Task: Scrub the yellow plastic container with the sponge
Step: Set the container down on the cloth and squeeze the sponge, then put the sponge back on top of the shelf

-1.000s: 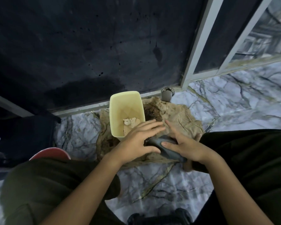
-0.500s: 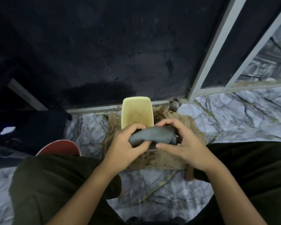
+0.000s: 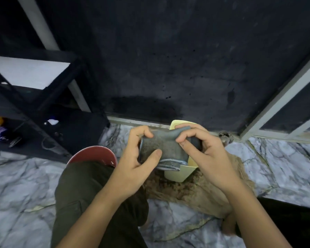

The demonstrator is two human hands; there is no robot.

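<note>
1. Setting: grey-veined marble floor [image 3: 284, 163] against a dark wall; a soiled brown cloth [image 3: 200, 194] lies on the floor.
2. The yellow rectangular plastic container [image 3: 179, 174] rests on the cloth, mostly hidden behind the hands.
3. The left hand [image 3: 132, 158] and right hand [image 3: 206, 151] both pinch the folded grey sponge [image 3: 161, 149] above the container.
4. Risk: scrubbing one-handed may probably tip the unsteadied, lightweight container.
5. Risk: the sponge may unfold, reducing scrubbing contact.

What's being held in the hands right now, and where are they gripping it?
Both hands hold the grey sponge: left hand pinches its left end, right hand its right end.
</note>
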